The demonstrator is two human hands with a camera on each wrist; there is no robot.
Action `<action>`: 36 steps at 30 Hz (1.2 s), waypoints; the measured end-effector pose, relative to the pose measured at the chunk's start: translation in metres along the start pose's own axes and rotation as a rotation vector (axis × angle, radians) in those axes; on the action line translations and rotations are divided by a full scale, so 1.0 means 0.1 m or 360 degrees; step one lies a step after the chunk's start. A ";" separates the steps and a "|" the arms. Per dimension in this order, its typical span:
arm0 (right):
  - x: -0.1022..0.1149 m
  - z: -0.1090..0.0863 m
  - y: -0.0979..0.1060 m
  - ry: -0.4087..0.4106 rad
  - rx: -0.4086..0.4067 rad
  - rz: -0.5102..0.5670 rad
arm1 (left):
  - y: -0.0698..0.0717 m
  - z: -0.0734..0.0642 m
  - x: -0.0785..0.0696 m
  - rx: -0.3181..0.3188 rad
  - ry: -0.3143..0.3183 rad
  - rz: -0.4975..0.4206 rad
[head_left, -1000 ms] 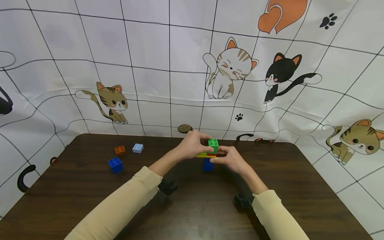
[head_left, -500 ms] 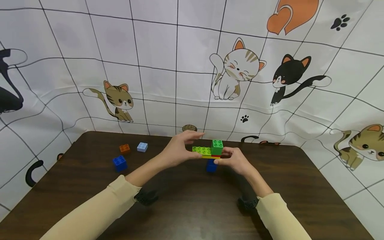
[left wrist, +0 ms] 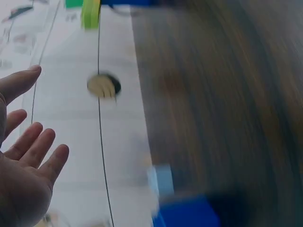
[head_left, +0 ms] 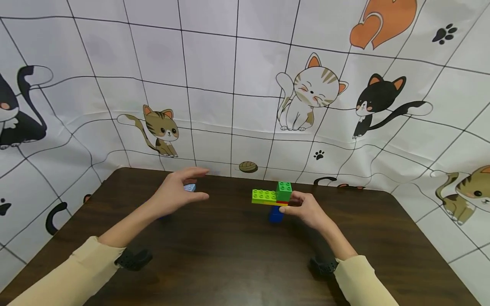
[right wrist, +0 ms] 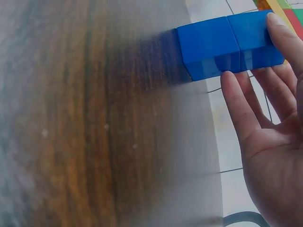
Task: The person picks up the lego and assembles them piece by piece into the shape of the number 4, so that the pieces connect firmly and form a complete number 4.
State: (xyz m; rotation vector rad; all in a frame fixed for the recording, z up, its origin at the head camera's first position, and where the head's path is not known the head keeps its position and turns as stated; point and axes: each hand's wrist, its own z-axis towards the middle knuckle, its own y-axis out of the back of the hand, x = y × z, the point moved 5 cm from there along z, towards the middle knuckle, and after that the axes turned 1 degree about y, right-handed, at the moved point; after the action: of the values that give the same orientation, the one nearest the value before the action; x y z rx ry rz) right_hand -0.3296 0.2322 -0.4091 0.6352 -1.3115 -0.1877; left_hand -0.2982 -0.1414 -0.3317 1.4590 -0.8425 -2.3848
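Note:
A tower of toy building bricks stands on the table. Its base is two stacked blue bricks. Above them lie thin red and yellow layers, a lime green brick jutting left, and a green brick on top. My right hand pinches the tower's upper blue brick, thumb on one side and fingers on the other. Left of the tower, my left hand is in the air, thumb and fingers spread, holding nothing. It partly hides a light blue brick.
In the left wrist view, a loose blue brick lies near the light blue one, both blurred. The dark wooden table meets a white curtain printed with cats at its far edge.
My left hand has let go of the tower and moved left, over the loose bricks, uncovering the lime green brick. My right hand stays at the tower. The head view has shifted left.

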 end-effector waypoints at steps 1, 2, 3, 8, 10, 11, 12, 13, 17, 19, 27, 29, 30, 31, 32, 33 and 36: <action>0.00 -0.01 0.00 0.0003 -0.0006 0.0003 | 0.08 -0.04 0.06 -0.0015 0.0028 0.0024; 0.01 -0.02 -0.01 0.0010 -0.0015 -0.0002 | 0.16 -0.08 0.12 -0.0033 0.0056 0.0050; 0.01 -0.03 -0.01 0.0014 -0.0025 0.0000 | 0.24 -0.12 0.18 -0.0051 0.0086 0.0080; 0.06 -0.06 -0.02 0.0065 -0.0035 -0.0007 | 0.54 -0.35 0.56 -0.0073 0.0222 0.0260; 0.08 -0.07 -0.02 0.0080 -0.0037 0.0013 | 0.61 -0.42 0.69 -0.0050 0.0268 0.0318; 0.09 -0.07 -0.02 0.0088 -0.0040 0.0027 | 0.64 -0.44 0.75 -0.0037 0.0293 0.0341; 0.09 -0.07 -0.02 0.0093 -0.0044 0.0038 | 0.65 -0.47 0.80 -0.0019 0.0313 0.0353; 0.10 -0.08 -0.02 0.0097 -0.0050 0.0044 | 0.66 -0.48 0.85 0.0002 0.0328 0.0358; 0.12 -0.08 -0.02 0.0115 -0.0054 0.0067 | 0.65 -0.53 0.97 0.0079 0.0389 0.0364; 0.13 -0.08 -0.02 0.0121 -0.0054 0.0072 | 0.61 -0.54 1.01 0.0105 0.0409 0.0357; 0.16 -0.09 0.00 0.0138 -0.0069 0.0127 | 0.43 -0.55 1.11 0.0177 0.0454 0.0347; 0.16 -0.09 0.00 0.0136 -0.0065 0.0133 | 0.41 -0.55 1.11 0.0178 0.0461 0.0353; 0.16 -0.09 0.01 0.0134 -0.0065 0.0131 | 0.41 -0.54 1.11 0.0180 0.0466 0.0350; 0.16 -0.09 0.01 0.0130 -0.0064 0.0128 | 0.40 -0.54 1.11 0.0184 0.0470 0.0350; 0.16 -0.09 0.02 0.0125 -0.0060 0.0126 | 0.40 -0.54 1.11 0.0187 0.0475 0.0351; 0.15 -0.09 0.02 0.0118 -0.0056 0.0137 | 0.39 -0.54 1.12 0.0191 0.0480 0.0349; 0.15 -0.08 0.03 0.0098 -0.0049 0.0181 | 0.38 -0.54 1.12 0.0199 0.0492 0.0342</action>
State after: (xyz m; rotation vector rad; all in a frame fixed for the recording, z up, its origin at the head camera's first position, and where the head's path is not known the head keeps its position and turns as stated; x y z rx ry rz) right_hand -0.3185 0.2301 -0.3965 0.5352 -1.2788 -0.0945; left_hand -0.3094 -0.2435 -0.4110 1.6361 -1.0229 -1.9198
